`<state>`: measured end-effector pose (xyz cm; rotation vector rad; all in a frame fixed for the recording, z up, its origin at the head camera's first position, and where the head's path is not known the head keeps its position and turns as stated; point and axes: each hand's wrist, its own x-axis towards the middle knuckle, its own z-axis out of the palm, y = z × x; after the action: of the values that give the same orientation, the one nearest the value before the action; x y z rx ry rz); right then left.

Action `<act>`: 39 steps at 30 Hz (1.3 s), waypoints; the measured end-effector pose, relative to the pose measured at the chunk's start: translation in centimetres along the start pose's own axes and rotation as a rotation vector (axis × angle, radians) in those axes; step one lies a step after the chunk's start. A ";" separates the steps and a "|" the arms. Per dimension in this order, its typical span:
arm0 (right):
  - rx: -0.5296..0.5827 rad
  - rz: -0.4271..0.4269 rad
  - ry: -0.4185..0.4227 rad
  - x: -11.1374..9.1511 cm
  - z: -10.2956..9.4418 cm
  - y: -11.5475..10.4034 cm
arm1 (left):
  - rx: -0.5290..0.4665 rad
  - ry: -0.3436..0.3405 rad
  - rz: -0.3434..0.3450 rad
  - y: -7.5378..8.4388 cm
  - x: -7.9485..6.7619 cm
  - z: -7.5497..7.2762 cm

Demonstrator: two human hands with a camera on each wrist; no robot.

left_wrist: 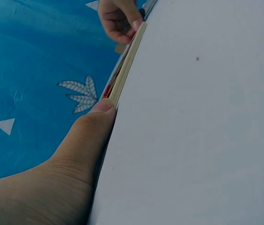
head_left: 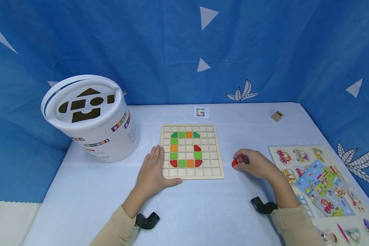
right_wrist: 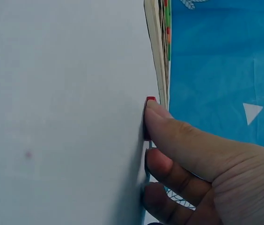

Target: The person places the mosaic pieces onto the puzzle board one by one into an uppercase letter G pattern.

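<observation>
A wooden grid board [head_left: 215, 173] lies on the table, with green, orange and red tiles forming a ring-like outline. My left hand [head_left: 152, 171] rests with straight fingers along its left side, the thumb stretched by the front edge; the left wrist view has that thumb [left_wrist: 83, 140] against the board's edge. To the right of the board, my right hand [head_left: 254, 164] pinches a small red tile [head_left: 234, 163] between thumb and fingers, close over the table. The right wrist view shows the red tile [right_wrist: 150, 99] mostly covered by the thumb. Behind the board is a small pattern card [head_left: 201, 112].
A white lidded bucket [head_left: 123, 147] with shaped holes stands at the left. A small brown block [head_left: 277, 116] sits at the back right. Vehicle puzzle boards [head_left: 276, 153], one topped by a colourful picture sheet [head_left: 323, 191], occupy the right side. Blue cloth [head_left: 160, 51] hangs behind the table.
</observation>
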<state>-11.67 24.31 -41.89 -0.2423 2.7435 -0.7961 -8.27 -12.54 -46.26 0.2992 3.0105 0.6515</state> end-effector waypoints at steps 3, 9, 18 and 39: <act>0.019 0.003 0.015 0.1 0.1 0.1 | 0.001 -0.006 -0.003 0.0 0.0 0.0; 0.063 -0.007 0.036 0.3 0.2 0.3 | -0.004 -0.010 -0.004 0.2 0.0 -0.2; 0.136 -0.026 0.048 0.5 0.2 1.0 | -0.007 -0.008 -0.003 0.1 0.0 -0.1; 0.281 -0.166 0.022 6.6 2.9 -7.2 | -0.005 -0.003 -0.003 0.2 -0.1 -0.2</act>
<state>-16.40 15.29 -41.69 -0.4067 2.6145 -1.2211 -8.18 -12.49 -46.02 0.2952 3.0056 0.6586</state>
